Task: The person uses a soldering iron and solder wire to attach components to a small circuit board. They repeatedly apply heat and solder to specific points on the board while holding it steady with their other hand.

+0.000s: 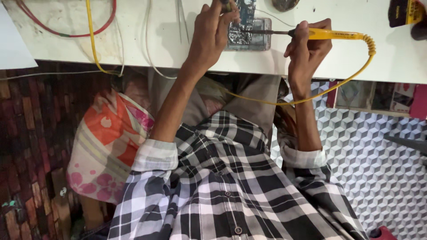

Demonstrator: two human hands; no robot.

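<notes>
Right hand point(307, 46) grips the yellow soldering iron point(331, 34), tip on the opened phone point(247, 32); left hand point(212, 31) pinches a small tool there; soldering appears under way, unfinished

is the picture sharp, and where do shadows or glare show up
Head view: mostly sharp, bright even light; the left hand throws a soft shadow leftward on the white table; the opened phone glints; the right hand and yellow soldering iron are crisp; under the table is dim.
</notes>
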